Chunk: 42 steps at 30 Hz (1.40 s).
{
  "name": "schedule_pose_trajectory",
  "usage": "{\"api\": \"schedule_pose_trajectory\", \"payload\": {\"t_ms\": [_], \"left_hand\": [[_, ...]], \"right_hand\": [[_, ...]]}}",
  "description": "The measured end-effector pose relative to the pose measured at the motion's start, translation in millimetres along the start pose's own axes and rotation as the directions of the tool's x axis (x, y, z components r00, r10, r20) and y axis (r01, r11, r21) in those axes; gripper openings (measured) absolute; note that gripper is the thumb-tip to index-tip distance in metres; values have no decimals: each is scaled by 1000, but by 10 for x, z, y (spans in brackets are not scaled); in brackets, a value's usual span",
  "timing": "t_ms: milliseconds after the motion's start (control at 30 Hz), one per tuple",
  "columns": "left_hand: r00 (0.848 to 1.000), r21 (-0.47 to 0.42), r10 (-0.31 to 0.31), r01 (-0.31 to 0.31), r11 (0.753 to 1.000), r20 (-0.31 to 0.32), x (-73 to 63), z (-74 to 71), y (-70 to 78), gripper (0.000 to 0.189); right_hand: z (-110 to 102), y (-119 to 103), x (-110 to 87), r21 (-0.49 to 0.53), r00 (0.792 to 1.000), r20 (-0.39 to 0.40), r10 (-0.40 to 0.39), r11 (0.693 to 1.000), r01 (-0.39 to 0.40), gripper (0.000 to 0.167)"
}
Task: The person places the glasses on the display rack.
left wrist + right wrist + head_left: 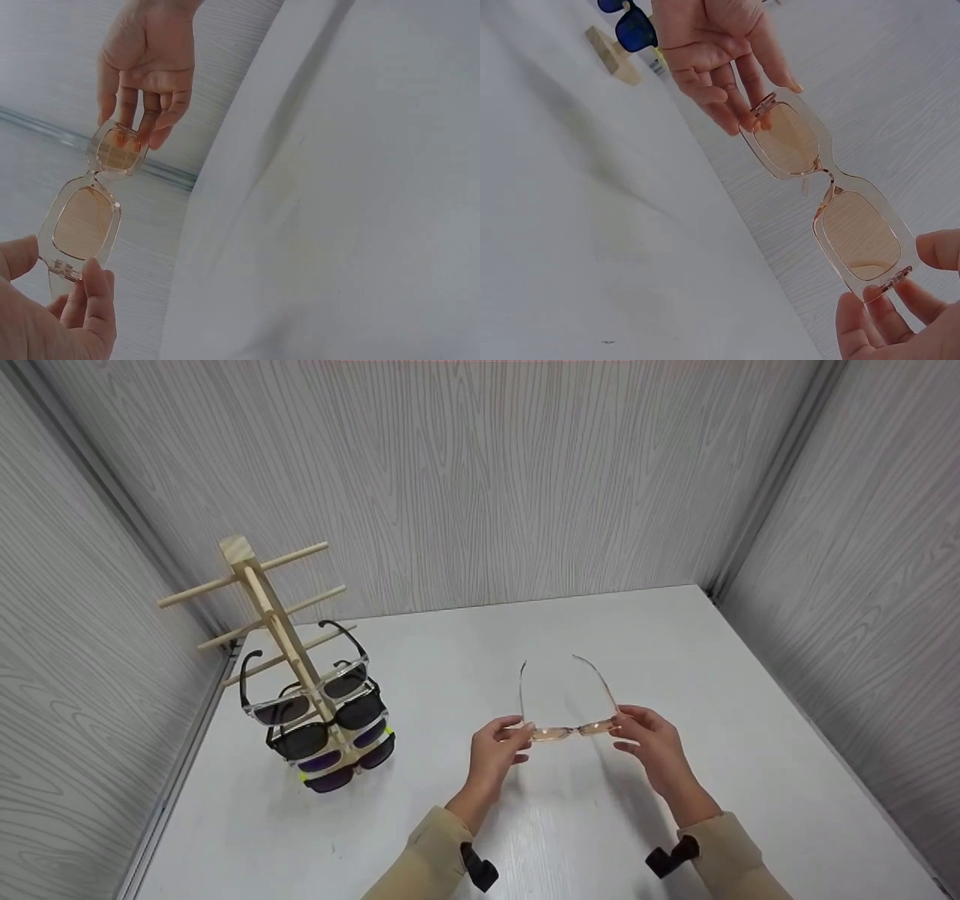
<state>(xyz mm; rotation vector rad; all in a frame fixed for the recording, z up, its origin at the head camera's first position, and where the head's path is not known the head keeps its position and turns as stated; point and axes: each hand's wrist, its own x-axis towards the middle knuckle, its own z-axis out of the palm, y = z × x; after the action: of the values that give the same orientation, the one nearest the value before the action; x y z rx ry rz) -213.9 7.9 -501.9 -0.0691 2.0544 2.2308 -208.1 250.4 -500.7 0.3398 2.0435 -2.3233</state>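
A pair of sunglasses (553, 733) with a clear frame and pale orange lenses is held up over the white table, its temples unfolded and pointing away from me. My left hand (495, 751) pinches the left end of the frame between thumb and fingers. At the opposite end, my right hand (654, 746) grips the other hinge corner. Both lenses of the sunglasses (861, 234) show fully in the right wrist view, with a hand at each outer edge. The left wrist view also shows the right hand (150, 67) at the far lens.
To the left stands a wooden display rack (289, 641) with several crossbars. Dark-lensed sunglasses (300, 741) hang stacked on its lower part, and the upper bars are bare. Grey wood-grain panels (450, 487) enclose the white table (465, 660) at the back and sides.
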Motion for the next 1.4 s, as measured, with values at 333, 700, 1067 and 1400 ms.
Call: {"api": "schedule_pose_trajectory", "payload": {"t_ms": [333,700,1067,1400], "left_hand": [[997,20,78,-77,997,-30,-36,-171,-5,43],[991,43,123,-121,992,-50,-154,-340,157,45],[984,74,163,-158,985,-66,-429,-506,637,41],[967,75,235,-229,971,-97,-587,-631,946,40]], "right_hand": [[143,-49,-23,36,997,52,-50,998,49,47],[306,-153,-18,47,991,111,-72,997,67,42],[535,-330,-39,79,978,170,-119,991,107,36],[744,-530,-60,136,958,217,-188,978,161,37]]}}
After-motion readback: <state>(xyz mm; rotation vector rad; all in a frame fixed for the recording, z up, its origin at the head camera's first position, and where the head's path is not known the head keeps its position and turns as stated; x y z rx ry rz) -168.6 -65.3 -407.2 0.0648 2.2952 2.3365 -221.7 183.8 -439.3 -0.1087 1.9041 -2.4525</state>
